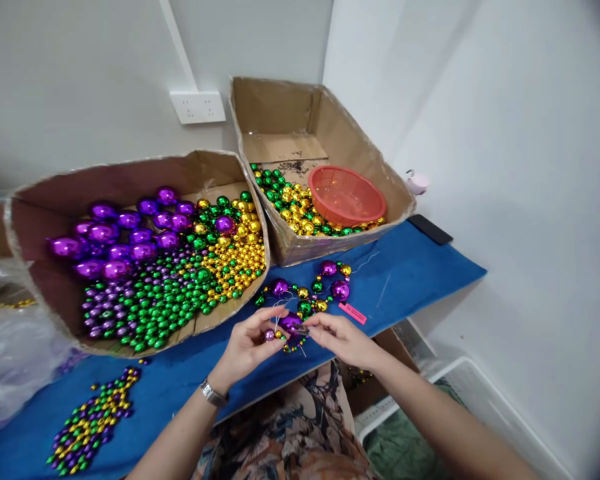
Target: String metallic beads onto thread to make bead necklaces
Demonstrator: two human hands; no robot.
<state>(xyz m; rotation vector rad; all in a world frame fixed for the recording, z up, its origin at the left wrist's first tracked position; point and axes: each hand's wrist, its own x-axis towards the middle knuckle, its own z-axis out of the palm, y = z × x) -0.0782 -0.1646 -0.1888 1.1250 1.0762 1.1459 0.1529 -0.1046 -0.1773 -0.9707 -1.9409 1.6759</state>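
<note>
Close in front of my body, my left hand pinches a bead string with thin pale thread and small gold, green and pink-purple beads at the fingers. A large shiny purple bead sits between my two hands. My right hand is closed, thumb against fingers, at the right side of that bead; a small greyish thing shows at its fingertips, too small to name. Beyond the hands, a strand of mixed beads curves over the blue cloth, with loose thread ends and a pink tag beside it.
A cardboard box at left holds purple, green and gold beads. Another box behind contains beads and a red basket. Small beads lie on the blue cloth. A dark flat object rests near the wall.
</note>
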